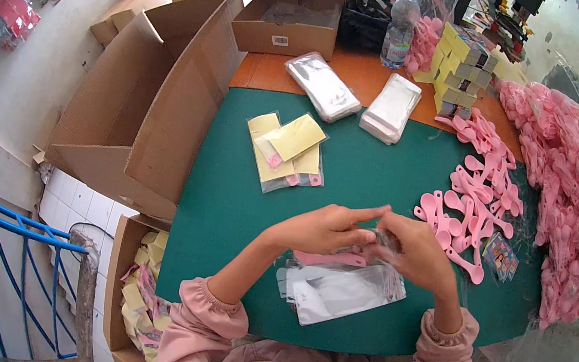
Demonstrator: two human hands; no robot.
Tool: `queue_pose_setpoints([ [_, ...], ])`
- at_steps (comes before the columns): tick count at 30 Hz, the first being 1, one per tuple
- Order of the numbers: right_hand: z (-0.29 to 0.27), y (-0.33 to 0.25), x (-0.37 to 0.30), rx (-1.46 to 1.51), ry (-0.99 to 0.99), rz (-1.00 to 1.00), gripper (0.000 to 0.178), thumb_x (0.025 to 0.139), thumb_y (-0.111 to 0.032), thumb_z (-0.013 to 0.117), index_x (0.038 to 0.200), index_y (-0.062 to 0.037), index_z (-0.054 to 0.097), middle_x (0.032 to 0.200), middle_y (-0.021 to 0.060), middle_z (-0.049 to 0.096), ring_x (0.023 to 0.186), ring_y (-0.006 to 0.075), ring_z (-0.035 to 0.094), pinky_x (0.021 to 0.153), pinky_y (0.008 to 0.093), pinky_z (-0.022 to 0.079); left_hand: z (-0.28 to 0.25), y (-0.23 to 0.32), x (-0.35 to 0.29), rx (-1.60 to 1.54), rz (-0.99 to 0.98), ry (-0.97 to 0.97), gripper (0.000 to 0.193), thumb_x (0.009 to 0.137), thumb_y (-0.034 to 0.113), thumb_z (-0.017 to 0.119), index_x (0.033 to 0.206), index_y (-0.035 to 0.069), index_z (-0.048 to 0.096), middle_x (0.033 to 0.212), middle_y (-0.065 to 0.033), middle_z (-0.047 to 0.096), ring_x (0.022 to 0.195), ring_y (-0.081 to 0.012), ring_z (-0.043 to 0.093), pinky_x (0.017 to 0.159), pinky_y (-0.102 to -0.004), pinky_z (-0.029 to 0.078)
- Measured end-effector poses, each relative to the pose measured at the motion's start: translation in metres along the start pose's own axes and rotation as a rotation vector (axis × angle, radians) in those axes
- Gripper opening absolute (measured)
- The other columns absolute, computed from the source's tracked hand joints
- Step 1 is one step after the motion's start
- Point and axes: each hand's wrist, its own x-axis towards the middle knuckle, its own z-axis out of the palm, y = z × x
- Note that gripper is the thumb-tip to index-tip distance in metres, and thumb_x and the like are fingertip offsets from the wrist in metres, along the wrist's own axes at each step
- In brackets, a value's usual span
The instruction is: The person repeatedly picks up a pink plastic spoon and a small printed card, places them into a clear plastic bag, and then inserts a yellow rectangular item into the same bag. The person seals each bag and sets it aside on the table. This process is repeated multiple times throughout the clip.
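My left hand and my right hand meet above the near middle of the green table mat. Their fingers are closed together around something clear and shiny, perhaps plastic film, that they mostly hide. Just below the hands lies a pink spoon. Under and nearer than it, clear plastic bags lie in a loose stack. To the right of my right hand spreads a heap of loose pink spoons. Small printed cards lie at that heap's near edge.
Packed yellow cards lie left of centre. Two clear bag stacks, a bottle and card stacks stand farther back. Bagged pink pieces line the right; cardboard boxes stand left and behind.
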Motion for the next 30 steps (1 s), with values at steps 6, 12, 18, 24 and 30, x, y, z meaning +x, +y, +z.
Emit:
queue_pose_setpoints([
  [6,0.015,0.027,0.004,0.250,0.014,-0.074,0.021,0.070,-0.008,0.068,0.072,0.0003,0.049,0.065,0.0082,0.053,0.063,0.0184,0.056,0.057,0.0310,0.043,0.010,0.010,-0.003,0.051,-0.314,0.082,0.074,0.087,0.032,0.052,0.139,0.008,0.005,0.083,-0.0156,0.060,0.071,-0.0142,0.057,0.066,-0.0274,0.044],
  [12,0.013,0.068,0.000,0.642,0.050,0.297,0.015,0.070,-0.004,0.066,0.082,-0.0006,0.057,0.075,0.0011,0.058,0.064,0.0070,0.052,0.054,0.0201,0.042,-0.014,-0.052,-0.022,-0.135,-0.035,-0.037,0.060,0.085,0.023,0.056,0.134,0.008,0.026,0.095,-0.0110,0.060,0.080,-0.0127,0.057,0.071,-0.0267,0.048],
  [18,-0.006,0.042,0.002,0.607,-0.082,0.468,0.016,0.073,-0.010,0.066,0.084,0.0007,0.062,0.070,0.0007,0.059,0.063,0.0063,0.052,0.053,0.0207,0.041,-0.016,-0.046,-0.025,-0.506,-0.189,0.068,0.054,0.083,0.017,0.058,0.130,0.007,0.033,0.098,-0.0096,0.058,0.084,-0.0111,0.056,0.073,-0.0238,0.048],
  [24,0.016,0.035,0.015,0.170,0.469,0.175,0.018,0.073,-0.008,0.064,0.089,0.0000,0.062,0.075,0.0075,0.062,0.065,0.0168,0.057,0.062,0.0266,0.046,0.019,-0.049,-0.012,0.120,-0.168,0.658,0.047,0.090,0.021,0.047,0.130,0.007,0.027,0.100,-0.0219,0.057,0.086,-0.0244,0.060,0.072,-0.0309,0.050],
  [30,0.030,0.030,0.011,-0.107,0.093,-0.039,0.038,0.069,-0.008,0.068,0.105,-0.0054,0.057,0.106,0.0152,0.053,0.096,0.0284,0.054,0.082,0.0339,0.044,0.025,-0.055,-0.012,-0.768,-0.297,0.358,0.049,0.095,0.028,0.031,0.135,0.010,0.009,0.101,-0.0219,0.056,0.090,-0.0268,0.060,0.075,-0.0332,0.051],
])
